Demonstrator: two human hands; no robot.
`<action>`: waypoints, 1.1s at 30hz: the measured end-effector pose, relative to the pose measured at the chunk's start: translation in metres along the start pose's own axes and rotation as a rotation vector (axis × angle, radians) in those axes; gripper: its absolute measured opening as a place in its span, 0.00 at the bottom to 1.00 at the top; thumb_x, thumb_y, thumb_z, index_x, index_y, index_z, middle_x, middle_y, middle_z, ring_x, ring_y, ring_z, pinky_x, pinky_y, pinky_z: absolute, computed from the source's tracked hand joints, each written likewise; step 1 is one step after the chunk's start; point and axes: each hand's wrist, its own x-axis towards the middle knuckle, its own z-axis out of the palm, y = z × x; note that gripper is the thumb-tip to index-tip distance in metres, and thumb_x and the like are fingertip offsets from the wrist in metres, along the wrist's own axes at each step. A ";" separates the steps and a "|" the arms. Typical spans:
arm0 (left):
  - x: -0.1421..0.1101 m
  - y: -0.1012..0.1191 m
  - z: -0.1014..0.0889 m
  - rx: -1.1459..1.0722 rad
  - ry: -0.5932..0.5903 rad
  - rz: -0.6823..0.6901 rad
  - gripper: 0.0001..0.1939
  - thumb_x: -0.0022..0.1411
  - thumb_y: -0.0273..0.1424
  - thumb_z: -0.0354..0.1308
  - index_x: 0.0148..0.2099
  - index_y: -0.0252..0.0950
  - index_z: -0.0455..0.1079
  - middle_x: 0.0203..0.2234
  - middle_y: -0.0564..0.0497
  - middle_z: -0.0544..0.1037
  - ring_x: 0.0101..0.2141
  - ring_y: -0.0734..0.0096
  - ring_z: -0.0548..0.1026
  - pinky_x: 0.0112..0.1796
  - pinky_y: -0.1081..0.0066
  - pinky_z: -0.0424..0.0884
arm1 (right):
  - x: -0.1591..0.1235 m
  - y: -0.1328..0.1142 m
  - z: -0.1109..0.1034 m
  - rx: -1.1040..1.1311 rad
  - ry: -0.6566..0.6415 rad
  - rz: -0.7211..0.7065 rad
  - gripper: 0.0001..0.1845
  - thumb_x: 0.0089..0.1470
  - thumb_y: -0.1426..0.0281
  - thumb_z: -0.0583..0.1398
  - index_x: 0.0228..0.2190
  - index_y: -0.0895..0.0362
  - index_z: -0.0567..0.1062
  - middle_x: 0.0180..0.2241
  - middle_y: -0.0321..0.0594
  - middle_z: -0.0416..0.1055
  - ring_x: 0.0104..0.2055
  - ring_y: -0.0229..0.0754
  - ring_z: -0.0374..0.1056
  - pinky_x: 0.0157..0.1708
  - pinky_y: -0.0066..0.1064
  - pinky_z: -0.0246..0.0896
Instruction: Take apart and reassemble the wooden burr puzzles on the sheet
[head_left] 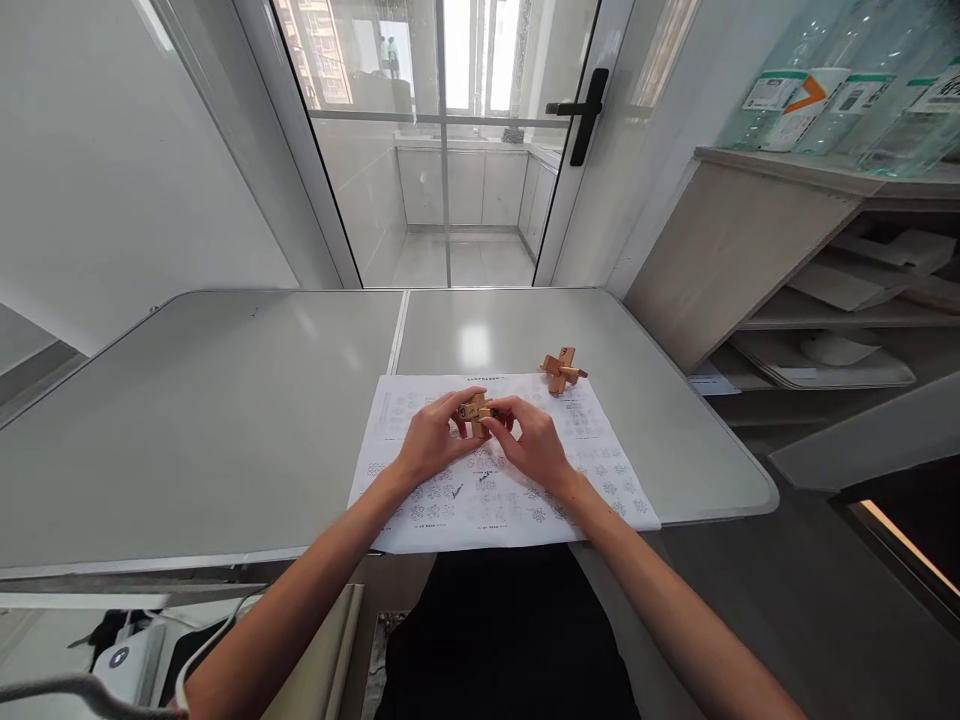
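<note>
Between my two hands is a small wooden burr puzzle (477,412) of interlocking pieces, with dark letters on some faces. My left hand (435,435) grips its left side, thumb below and fingers above. From the right, my right hand (531,440) pinches the puzzle's right side between thumb and fingers. Both hands are just over a printed paper sheet (409,535) covered with rows of small diagrams. A second wooden puzzle (562,370), cross-shaped with crossing bars, rests at the sheet's upper right corner. My fingers cover part of the held puzzle.
The grey-white table (187,430) has a seam (399,330) left of the sheet. A glass door (480,180) with a black handle (589,110) stands behind it. Shelves (780,230) with large plastic bottles (855,90) are at the right. A white device (127,660) with cables lies lower left.
</note>
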 end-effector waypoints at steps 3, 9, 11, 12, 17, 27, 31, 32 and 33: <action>0.000 0.002 0.001 -0.034 0.012 -0.009 0.29 0.60 0.33 0.70 0.63 0.45 0.71 0.44 0.52 0.82 0.31 0.74 0.75 0.37 0.69 0.75 | 0.000 -0.001 -0.001 0.030 -0.003 0.017 0.12 0.70 0.57 0.59 0.44 0.51 0.75 0.36 0.41 0.79 0.31 0.44 0.71 0.36 0.38 0.69; 0.004 0.010 -0.004 -0.227 -0.006 -0.051 0.33 0.56 0.37 0.74 0.63 0.43 0.72 0.38 0.53 0.80 0.32 0.72 0.75 0.37 0.69 0.77 | 0.005 -0.001 -0.002 0.086 0.042 0.146 0.19 0.75 0.55 0.49 0.52 0.52 0.73 0.37 0.41 0.78 0.37 0.46 0.75 0.40 0.39 0.71; 0.004 0.012 -0.007 -0.306 -0.028 -0.075 0.34 0.56 0.39 0.75 0.63 0.43 0.71 0.38 0.52 0.79 0.33 0.73 0.75 0.40 0.67 0.79 | 0.007 -0.001 -0.002 0.087 0.024 0.138 0.19 0.75 0.55 0.50 0.50 0.52 0.75 0.40 0.43 0.78 0.40 0.47 0.75 0.41 0.39 0.71; 0.004 0.013 -0.008 -0.344 -0.040 -0.087 0.35 0.57 0.40 0.75 0.64 0.43 0.71 0.40 0.52 0.79 0.34 0.72 0.76 0.42 0.66 0.79 | 0.007 -0.002 -0.002 0.100 0.005 0.128 0.19 0.74 0.54 0.52 0.49 0.52 0.75 0.42 0.44 0.78 0.41 0.47 0.75 0.41 0.39 0.71; 0.003 0.017 -0.012 -0.500 -0.117 -0.131 0.35 0.57 0.38 0.75 0.64 0.44 0.70 0.47 0.47 0.78 0.39 0.69 0.78 0.46 0.63 0.80 | 0.008 -0.003 -0.004 0.191 -0.070 0.160 0.19 0.73 0.51 0.53 0.43 0.53 0.73 0.36 0.41 0.75 0.35 0.44 0.72 0.36 0.36 0.69; 0.003 0.016 -0.013 -0.528 -0.180 -0.143 0.37 0.58 0.40 0.75 0.67 0.45 0.68 0.49 0.47 0.78 0.41 0.66 0.80 0.45 0.63 0.80 | 0.010 -0.003 -0.007 0.422 -0.239 0.329 0.28 0.69 0.41 0.51 0.29 0.50 0.64 0.23 0.32 0.67 0.25 0.41 0.65 0.29 0.35 0.66; 0.003 0.016 -0.013 -0.516 -0.177 -0.185 0.35 0.58 0.40 0.75 0.65 0.45 0.68 0.46 0.49 0.79 0.38 0.68 0.80 0.43 0.65 0.79 | 0.011 -0.002 -0.006 0.433 -0.226 0.364 0.29 0.69 0.42 0.52 0.28 0.51 0.66 0.23 0.32 0.67 0.25 0.40 0.64 0.29 0.35 0.65; 0.004 0.015 -0.013 -0.516 -0.166 -0.195 0.35 0.58 0.40 0.75 0.64 0.45 0.69 0.47 0.49 0.79 0.38 0.69 0.80 0.42 0.65 0.78 | 0.010 -0.002 -0.006 0.438 -0.220 0.373 0.29 0.69 0.41 0.52 0.28 0.51 0.66 0.23 0.33 0.67 0.25 0.40 0.64 0.29 0.34 0.65; 0.004 0.015 -0.013 -0.517 -0.153 -0.205 0.34 0.58 0.40 0.75 0.64 0.44 0.69 0.48 0.48 0.78 0.38 0.69 0.80 0.42 0.65 0.78 | 0.010 -0.001 -0.005 0.448 -0.215 0.381 0.29 0.69 0.41 0.52 0.28 0.51 0.65 0.23 0.33 0.67 0.25 0.40 0.64 0.29 0.34 0.65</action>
